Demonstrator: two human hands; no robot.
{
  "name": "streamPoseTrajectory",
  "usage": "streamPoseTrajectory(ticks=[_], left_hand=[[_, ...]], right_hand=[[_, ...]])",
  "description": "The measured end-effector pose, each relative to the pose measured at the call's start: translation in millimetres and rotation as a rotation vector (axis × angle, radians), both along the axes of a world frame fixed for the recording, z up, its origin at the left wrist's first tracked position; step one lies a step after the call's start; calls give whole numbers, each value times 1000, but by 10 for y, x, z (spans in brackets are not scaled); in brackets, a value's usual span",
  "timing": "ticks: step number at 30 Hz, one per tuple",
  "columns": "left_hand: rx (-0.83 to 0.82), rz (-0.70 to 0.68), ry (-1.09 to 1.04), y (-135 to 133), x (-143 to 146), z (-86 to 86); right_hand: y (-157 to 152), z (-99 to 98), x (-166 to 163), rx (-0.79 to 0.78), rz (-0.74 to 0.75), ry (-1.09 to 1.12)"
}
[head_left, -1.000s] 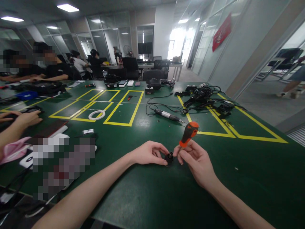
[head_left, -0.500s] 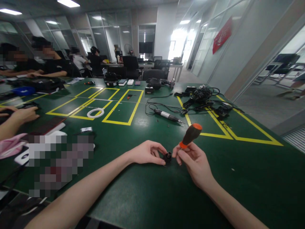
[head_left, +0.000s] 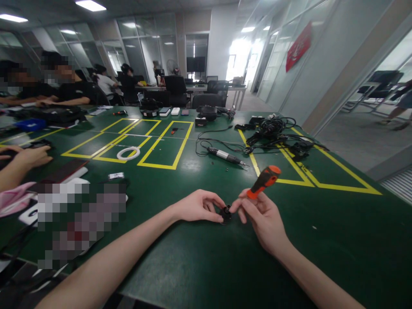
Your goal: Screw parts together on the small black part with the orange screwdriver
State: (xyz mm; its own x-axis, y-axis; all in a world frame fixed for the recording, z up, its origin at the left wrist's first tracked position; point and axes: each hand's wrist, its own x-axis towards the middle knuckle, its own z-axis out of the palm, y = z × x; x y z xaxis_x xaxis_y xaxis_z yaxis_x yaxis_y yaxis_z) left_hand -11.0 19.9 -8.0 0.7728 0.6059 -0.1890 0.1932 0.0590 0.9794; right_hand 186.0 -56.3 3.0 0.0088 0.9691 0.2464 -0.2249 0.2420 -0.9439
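My left hand (head_left: pixel 202 207) rests on the green table, its thumb and fingers closed around the side of a small black round part (head_left: pixel 226 213). Over the table to its right, my right hand (head_left: pixel 262 214) grips a screwdriver (head_left: pixel 264 180) with an orange and black handle. The handle leans up and to the right; its shaft is hidden by my fingers. My right index fingertip reaches to the top of the black part, and I cannot tell whether it touches. What exactly the black part is does not show.
Beyond my hands lies an electric screwdriver (head_left: pixel 227 157) with its cord. Tangled black cables (head_left: pixel 273 128) are at the back right. A white ring (head_left: pixel 128 153) lies near yellow tape outlines. At the left edge is a co-worker's hand (head_left: pixel 34 158), near a pink cloth (head_left: pixel 13 199).
The screwdriver handle has tilted further to the right, and my right index finger has moved left to the black part. My left hand keeps its place.
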Motion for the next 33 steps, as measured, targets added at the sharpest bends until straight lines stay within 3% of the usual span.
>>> streamPoseTrajectory(ticks=[8, 20, 28, 33], left_hand=[[1, 6, -32, 16, -1, -20], [22, 4, -9, -6, 5, -2], [22, 7, -26, 4, 0, -12], [14, 3, 2, -7, 4, 19]], right_hand=[[-1, 75, 15, 36, -91, -115], [-10, 33, -4, 28, 32, 23], [-4, 67, 23, 73, -66, -124], [-10, 75, 19, 58, 12, -120]])
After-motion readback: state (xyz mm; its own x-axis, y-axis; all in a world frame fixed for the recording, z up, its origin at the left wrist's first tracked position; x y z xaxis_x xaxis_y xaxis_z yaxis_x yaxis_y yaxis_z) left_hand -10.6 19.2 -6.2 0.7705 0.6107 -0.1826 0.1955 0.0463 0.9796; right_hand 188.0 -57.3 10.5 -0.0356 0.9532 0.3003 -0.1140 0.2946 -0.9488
